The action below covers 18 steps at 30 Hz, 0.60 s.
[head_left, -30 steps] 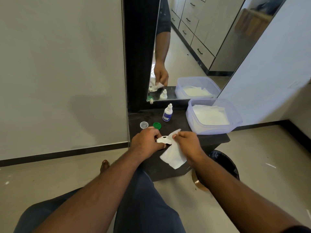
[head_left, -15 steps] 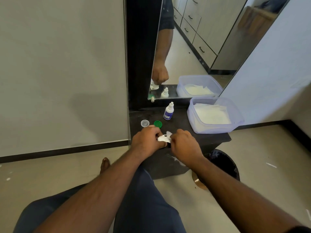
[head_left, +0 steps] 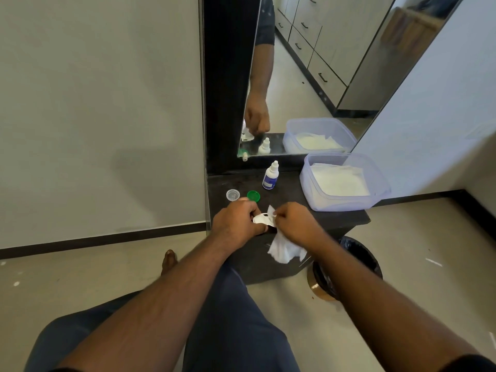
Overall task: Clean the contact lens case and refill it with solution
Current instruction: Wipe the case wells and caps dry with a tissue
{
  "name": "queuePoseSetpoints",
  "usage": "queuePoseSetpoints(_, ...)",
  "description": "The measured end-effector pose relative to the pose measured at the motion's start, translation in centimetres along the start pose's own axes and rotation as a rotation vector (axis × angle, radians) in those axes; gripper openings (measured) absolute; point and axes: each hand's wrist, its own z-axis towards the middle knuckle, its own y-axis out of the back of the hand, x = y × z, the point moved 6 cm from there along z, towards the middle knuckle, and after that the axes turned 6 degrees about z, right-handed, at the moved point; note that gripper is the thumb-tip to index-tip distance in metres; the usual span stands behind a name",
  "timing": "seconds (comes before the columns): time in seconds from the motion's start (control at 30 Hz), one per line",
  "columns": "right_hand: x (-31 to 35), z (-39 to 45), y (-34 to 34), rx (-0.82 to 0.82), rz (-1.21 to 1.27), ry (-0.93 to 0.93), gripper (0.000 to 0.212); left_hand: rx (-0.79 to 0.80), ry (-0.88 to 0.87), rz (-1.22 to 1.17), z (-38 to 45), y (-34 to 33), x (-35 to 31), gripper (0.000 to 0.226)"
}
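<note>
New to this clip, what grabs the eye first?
Both hands meet mid-frame over the dark shelf: the left hand holds the white contact lens case, the right hand works a tissue into it. Behind sit a green cap, a clear cap and the solution bottle.

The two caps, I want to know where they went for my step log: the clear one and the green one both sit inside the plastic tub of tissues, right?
Not quite. The head view shows the clear cap and the green cap lying on the dark shelf, left of the solution bottle, not inside the plastic tub of tissues.
</note>
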Motion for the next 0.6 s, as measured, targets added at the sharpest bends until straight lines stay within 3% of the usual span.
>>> queuePoseSetpoints(0.1, -1.7, 0.0, 1.8, -0.005, 0.593, -0.315, 0.014, 0.014, -0.003, 0.007, 0.0, 0.0, 0.0, 0.024)
queuePoseSetpoints(0.2, -2.0, -0.6, 3.0, -0.123, 0.670, -0.261, 0.009, 0.016, -0.005, 0.008, 0.0, 0.0, -0.1, 0.022)
queuePoseSetpoints(0.37, -1.1, -0.6, 3.7, -0.296, 0.363, 0.087, 0.019, 0.018, -0.018, -0.001, 0.0, 0.0, -0.1, 0.021)
queuePoseSetpoints(0.47, 0.0, -0.4, 1.8, -0.127, -0.049, 0.257, 0.023, 0.001, -0.018, -0.002, 0.0, 0.0, 0.0, 0.021)
queuePoseSetpoints(0.6, 0.3, -1.0, 0.2, 0.035, -0.334, 0.368, 0.036, 0.005, -0.030, -0.005, 0.1, 0.0, -0.1, 0.022)
